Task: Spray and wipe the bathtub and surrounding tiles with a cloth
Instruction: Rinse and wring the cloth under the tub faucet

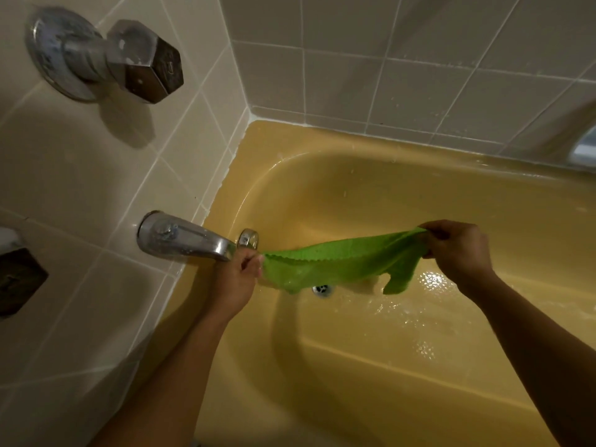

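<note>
A bright green cloth [338,264] hangs stretched between both hands above the wet floor of the yellow bathtub [354,366]. My left hand [237,282] pinches its left end just below the chrome spout [187,238]. My right hand [458,250] grips its right end, bunched in the fingers. One corner of the cloth dangles down near the drain [322,289]. No spray bottle is in view.
Beige wall tiles [419,75] with water droplets rise behind and to the left of the tub. A chrome hexagonal tap handle [138,61] sticks out at upper left, another handle [19,279] at the left edge. An overflow plate [249,237] sits beside the spout.
</note>
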Motion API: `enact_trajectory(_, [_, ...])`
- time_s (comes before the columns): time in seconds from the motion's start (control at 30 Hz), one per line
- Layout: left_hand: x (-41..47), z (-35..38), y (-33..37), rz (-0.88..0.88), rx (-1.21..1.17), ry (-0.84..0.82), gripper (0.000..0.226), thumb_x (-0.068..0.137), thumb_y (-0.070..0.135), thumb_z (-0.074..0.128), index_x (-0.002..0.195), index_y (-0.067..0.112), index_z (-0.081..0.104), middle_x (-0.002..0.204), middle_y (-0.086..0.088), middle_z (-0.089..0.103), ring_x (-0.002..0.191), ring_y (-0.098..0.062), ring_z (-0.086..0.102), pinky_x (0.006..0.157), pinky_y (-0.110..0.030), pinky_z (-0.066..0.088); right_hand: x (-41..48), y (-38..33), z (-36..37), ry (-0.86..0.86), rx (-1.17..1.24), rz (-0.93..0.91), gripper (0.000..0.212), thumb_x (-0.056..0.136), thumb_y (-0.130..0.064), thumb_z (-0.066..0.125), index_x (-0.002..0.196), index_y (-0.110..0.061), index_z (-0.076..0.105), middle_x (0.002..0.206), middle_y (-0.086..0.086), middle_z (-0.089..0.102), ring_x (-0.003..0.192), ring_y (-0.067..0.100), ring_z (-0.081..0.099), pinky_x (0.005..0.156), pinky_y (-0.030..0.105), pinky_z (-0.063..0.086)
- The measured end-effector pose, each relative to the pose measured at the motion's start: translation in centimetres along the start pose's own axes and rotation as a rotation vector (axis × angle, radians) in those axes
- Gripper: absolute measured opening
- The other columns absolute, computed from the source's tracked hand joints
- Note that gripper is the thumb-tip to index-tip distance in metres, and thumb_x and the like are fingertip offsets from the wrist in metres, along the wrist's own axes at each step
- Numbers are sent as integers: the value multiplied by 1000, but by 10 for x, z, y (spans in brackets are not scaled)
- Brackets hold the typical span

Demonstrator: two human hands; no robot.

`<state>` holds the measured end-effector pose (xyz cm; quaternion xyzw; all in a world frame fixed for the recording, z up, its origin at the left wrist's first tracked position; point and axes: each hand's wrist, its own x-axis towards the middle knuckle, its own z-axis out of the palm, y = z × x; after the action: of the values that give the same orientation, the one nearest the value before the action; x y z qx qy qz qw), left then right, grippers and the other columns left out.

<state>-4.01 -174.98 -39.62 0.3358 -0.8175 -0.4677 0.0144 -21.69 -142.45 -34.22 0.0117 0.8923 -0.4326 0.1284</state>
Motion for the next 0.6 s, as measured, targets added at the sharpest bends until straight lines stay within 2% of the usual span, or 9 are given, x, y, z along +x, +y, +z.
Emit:
enact_trajectory(0.07, [-6, 0, 4, -63, -26, 100, 27, 100, 32, 64, 78, 18, 70, 66, -2, 68, 60, -18, 62, 59, -31, 45, -4, -5, 13, -68, -7, -22, 18, 93, -7, 70, 110, -9, 76, 89, 10, 76, 71, 24, 73, 72, 41, 63])
enact_trajectory(0.17, [-11, -3, 6, -115, -55, 99, 38, 103, 42, 56, 89, 11, 72, 77, -12, 71, 67, -26, 63, 64, -36, 48, -10, -15, 38, -149, -34, -60, 14, 97, -13, 66, 106, -13, 77, 87, 6, 74, 69, 18, 69, 61, 28, 57])
enact_trajectory(0.27, [-9, -9, 3, -172, -172, 124, 45, 106, 39, 51, 98, 0, 71, 88, -16, 73, 77, -27, 66, 72, -41, 53, -13, -25, 62, -199, -83, -74, 16, 100, -25, 62, 104, -16, 75, 84, 2, 70, 72, 19, 65, 61, 26, 48])
enact_trajectory(0.33, [-12, -16, 3, -117, -164, 170, 38, 104, 34, 55, 100, 0, 70, 94, -22, 73, 85, -35, 69, 81, -50, 55, -16, -33, 76, -243, -93, -78, 19, 101, -27, 61, 103, -14, 74, 84, 2, 69, 72, 17, 64, 62, 26, 46])
enact_trajectory(0.37, [-13, -19, 5, -76, -144, 178, 34, 101, 32, 56, 99, 1, 71, 92, -22, 73, 86, -37, 69, 80, -51, 54, -19, -37, 83, -270, -100, -93, 19, 101, -27, 62, 104, -13, 75, 85, 2, 69, 73, 16, 64, 62, 26, 47])
enact_trajectory(0.47, [-17, -27, 7, -28, -72, 167, 19, 100, 15, 63, 90, 5, 74, 82, -10, 73, 73, -23, 66, 67, -35, 48, -31, -53, 102, -375, -149, -209, 16, 99, -23, 64, 104, -14, 77, 83, -4, 70, 72, 11, 64, 64, 26, 51])
enact_trajectory(0.57, [-20, -30, 7, -75, -140, 136, 16, 99, 14, 65, 90, 7, 77, 74, -6, 74, 62, -6, 67, 62, -26, 51, -43, -71, 122, -509, -194, -324, 16, 97, -21, 66, 106, -15, 79, 90, -3, 75, 76, 11, 68, 73, 30, 58])
enact_trajectory(0.6, [-23, -30, 7, -81, -159, 140, 14, 98, 13, 66, 93, 8, 78, 73, -2, 74, 60, -1, 66, 60, -19, 51, -46, -77, 129, -534, -197, -358, 17, 97, -21, 67, 108, -15, 79, 95, -1, 76, 79, 12, 69, 78, 32, 58])
